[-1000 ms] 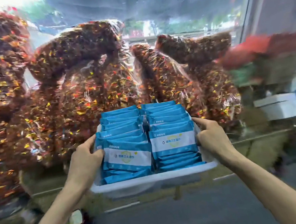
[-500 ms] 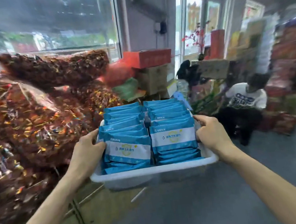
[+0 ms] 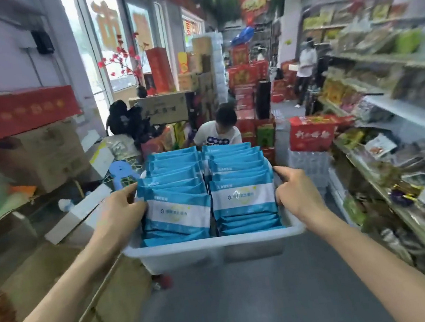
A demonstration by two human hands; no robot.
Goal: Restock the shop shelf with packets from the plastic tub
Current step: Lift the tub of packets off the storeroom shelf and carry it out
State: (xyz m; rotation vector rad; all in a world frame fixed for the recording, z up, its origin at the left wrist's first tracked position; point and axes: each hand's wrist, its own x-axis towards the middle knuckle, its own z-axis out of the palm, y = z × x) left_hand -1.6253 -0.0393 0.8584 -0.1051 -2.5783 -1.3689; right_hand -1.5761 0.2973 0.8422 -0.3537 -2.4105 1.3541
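The tub (image 3: 214, 244) is held above the aisle floor (image 3: 252, 304), with the left hand (image 3: 120, 216) and right hand (image 3: 298, 195) gripping its side rims, fingers curled. Two rows of blue packets (image 3: 243, 200) fill it. On the right run shelves (image 3: 401, 109); farther off, a person (image 3: 218, 133) crouches among boxes (image 3: 161, 108).

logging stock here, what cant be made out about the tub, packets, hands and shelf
Head view, the only one:
Count of packets in the tub: the top rows cover the lower ones.
Print on the packets: blurred, unreadable.
Fingertips of the left hand and right hand: tucked behind the hands at the tub's sides.
Goods on the shelf: smeared by motion blur.
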